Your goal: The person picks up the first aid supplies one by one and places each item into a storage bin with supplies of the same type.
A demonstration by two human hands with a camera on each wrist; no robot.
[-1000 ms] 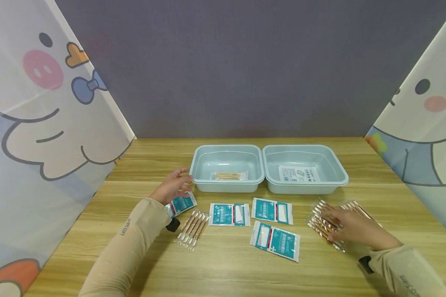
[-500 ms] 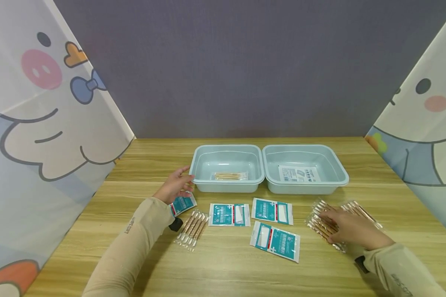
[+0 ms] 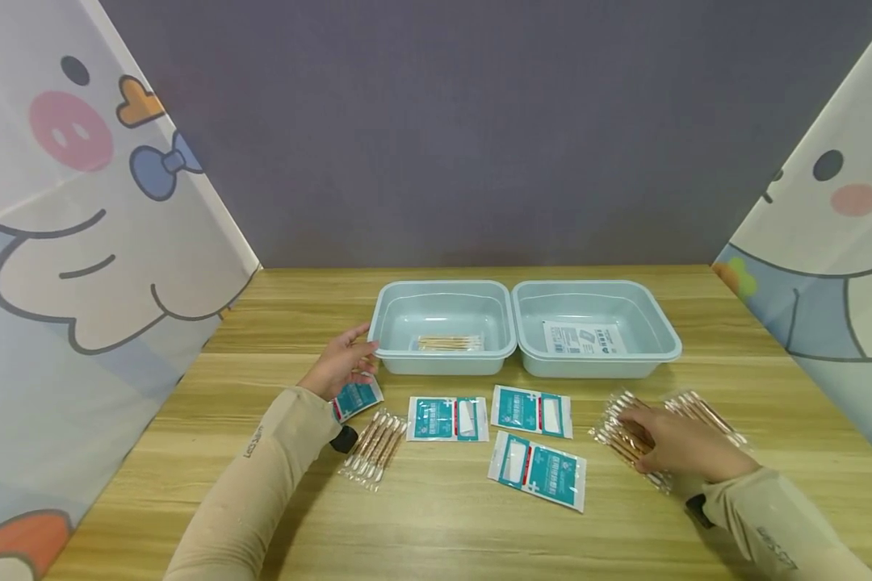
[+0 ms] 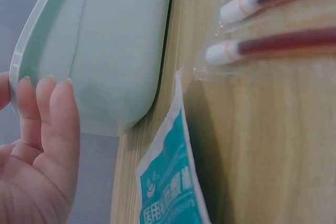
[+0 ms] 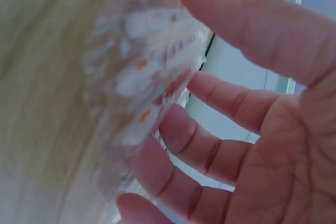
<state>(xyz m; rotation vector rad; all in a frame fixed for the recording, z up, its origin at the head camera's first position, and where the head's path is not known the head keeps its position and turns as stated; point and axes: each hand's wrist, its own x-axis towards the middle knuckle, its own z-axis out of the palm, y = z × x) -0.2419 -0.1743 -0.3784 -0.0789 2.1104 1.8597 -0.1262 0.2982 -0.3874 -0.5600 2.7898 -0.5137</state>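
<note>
My left hand point(image 3: 341, 363) rests by the left corner of the left pale-blue tub point(image 3: 436, 367), fingertips touching its rim and outer wall. In the left wrist view those fingers are relaxed and only slightly bent. A teal-and-white dressing packet point(image 3: 356, 397) lies partly under that hand. On the right, my right hand point(image 3: 686, 444) pinches a clear packet of cotton swabs point(image 3: 614, 434) between thumb and fingers. The right wrist view shows this crinkled packet point(image 5: 139, 77) blurred, close to the fingertips. A second swab packet point(image 3: 705, 415) lies partly behind the right hand.
The right tub point(image 3: 596, 369) adjoins the left one and holds a white printed packet point(image 3: 584, 339). A packet of wooden sticks point(image 3: 450, 343) lies in the left tub. Dressing packets point(image 3: 446, 420) and another swab packet point(image 3: 374, 452) lie on the wooden table point(image 3: 436, 532).
My left hand has moved slightly right and up, onto the tub's rim. The right hand has shifted slightly left, and its swab packet has moved a little left with it.
</note>
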